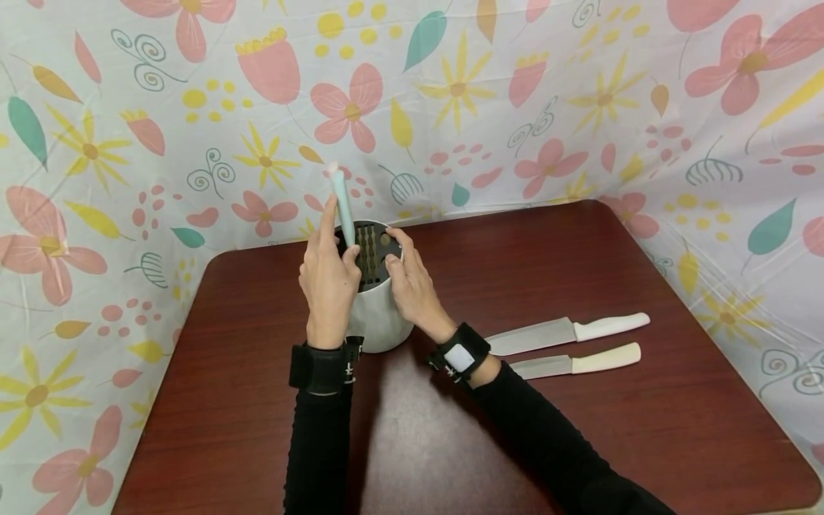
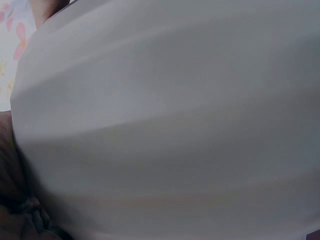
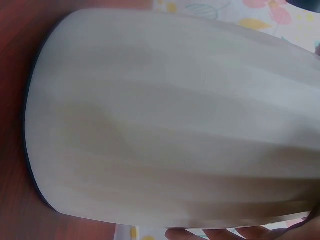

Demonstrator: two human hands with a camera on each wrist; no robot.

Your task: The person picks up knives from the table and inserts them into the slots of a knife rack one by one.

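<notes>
A round white knife holder (image 1: pixel 380 315) with a dark slotted top stands on the table between both hands. A light blue knife handle (image 1: pixel 344 207) sticks up from its left side, the blade hidden inside. My left hand (image 1: pixel 330 282) grips the holder's left side, index finger raised beside the blue handle and thumb at its base. My right hand (image 1: pixel 415 286) holds the right rim, thumb over the top. The holder's pale wall (image 2: pixel 165 115) fills most of the left wrist view; in the right wrist view the fingers (image 3: pixel 220 234) lie along the holder (image 3: pixel 150 115).
Right of the holder, a white-handled knife (image 1: pixel 611 326) and a cream-handled knife (image 1: pixel 605 359) lie on the brown table (image 1: pixel 257 429), blades leftward and partly behind my right arm. A flowered cloth (image 1: pixel 450 157) hangs behind the table.
</notes>
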